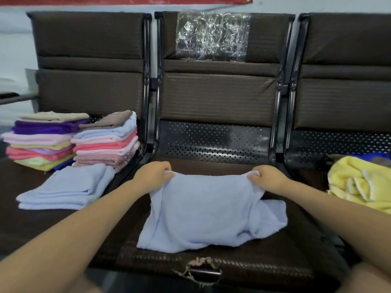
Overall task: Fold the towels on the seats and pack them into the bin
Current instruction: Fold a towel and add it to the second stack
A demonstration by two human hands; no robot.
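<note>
A light blue towel [203, 212] lies on the middle seat [211, 263], its far edge lifted. My left hand [154, 173] pinches the far left corner and my right hand [265, 176] pinches the far right corner. The towel's right side bunches loosely on the seat. No bin shows in this view.
On the left seat stand two stacks of folded towels [42, 140] [110, 138] in several colours, with a folded light blue towel [67, 187] in front of them. A crumpled yellow towel [359, 182] lies on the right seat. Clear plastic [211, 37] covers part of the middle backrest.
</note>
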